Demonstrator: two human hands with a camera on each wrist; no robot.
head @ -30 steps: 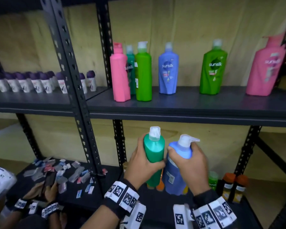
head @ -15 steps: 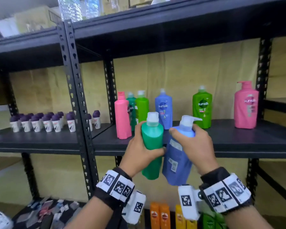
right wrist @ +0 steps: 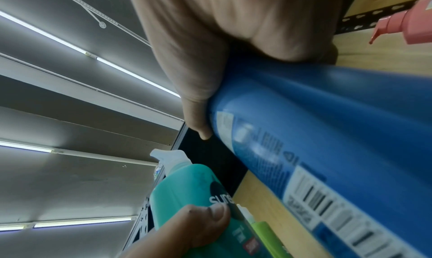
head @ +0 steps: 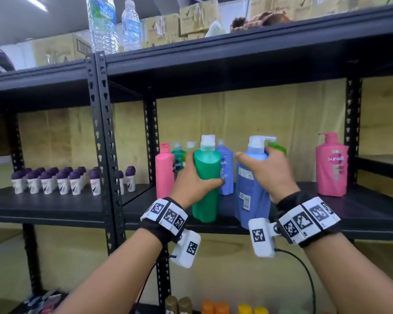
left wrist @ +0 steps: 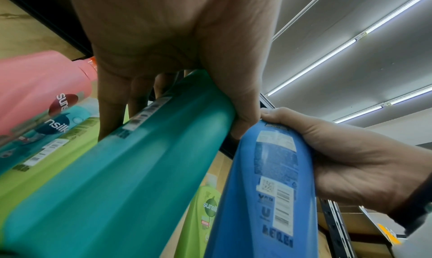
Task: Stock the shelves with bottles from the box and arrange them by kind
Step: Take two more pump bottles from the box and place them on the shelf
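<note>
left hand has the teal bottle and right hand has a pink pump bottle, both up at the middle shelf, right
Not quite: the right hand grips a blue pump bottle, not a pink one, as the head view shows. The left hand does hold the teal bottle, both at the middle shelf.

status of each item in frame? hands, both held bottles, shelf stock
left hand: grips the teal bottle
right hand: grips the blue pump bottle
teal bottle: held upright, capped, at the shelf's front edge
blue pump bottle: held, slightly tilted, back label facing the camera
pink pump bottle: standing upright on the shelf
purple-capped roll-ons: upright, grouped on the left shelf
</note>
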